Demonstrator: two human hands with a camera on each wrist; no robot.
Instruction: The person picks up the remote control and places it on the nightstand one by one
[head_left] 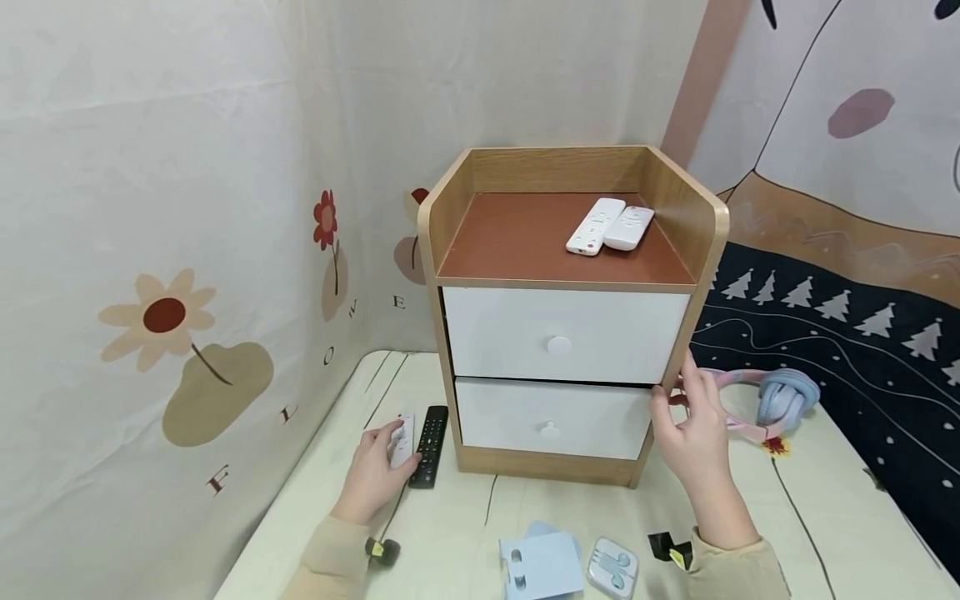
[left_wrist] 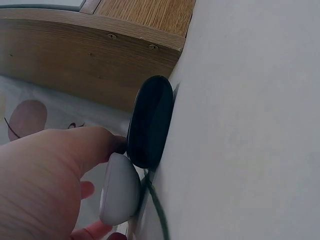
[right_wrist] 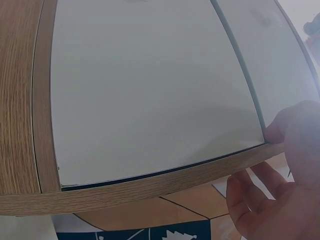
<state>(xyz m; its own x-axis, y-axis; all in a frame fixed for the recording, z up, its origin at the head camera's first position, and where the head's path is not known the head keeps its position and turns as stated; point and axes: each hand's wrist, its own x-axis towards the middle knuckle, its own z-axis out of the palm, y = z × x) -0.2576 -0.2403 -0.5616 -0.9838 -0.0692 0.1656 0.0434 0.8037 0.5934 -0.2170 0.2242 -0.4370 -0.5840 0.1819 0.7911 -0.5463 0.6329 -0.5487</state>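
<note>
My left hand (head_left: 375, 473) is at a white remote control (head_left: 402, 440) lying on the pale cloth to the left of a small wooden cabinet (head_left: 547, 464). Thumb and fingers take the white remote (left_wrist: 121, 192) by its sides. Right beside it, along the thumb, lies a black remote control (head_left: 429, 447). At the cabinet's right front edge, my right hand (head_left: 696, 425) grips the side panel (right_wrist: 150, 184), thumb at the front near the seam between the two white drawers, fingers on the outer side. Both drawers, the upper drawer (head_left: 510, 333) and lower drawer (head_left: 502, 417), are closed.
On the cabinet's brown top lie a white remote (head_left: 596, 225) and a shorter white remote (head_left: 628, 228). Pink-and-blue headphones (head_left: 786, 400) rest behind my right hand. Nearer are a light blue flat item (head_left: 542, 567) and boxed earphones (head_left: 612, 568). Printed curtains (head_left: 300, 167) stand behind.
</note>
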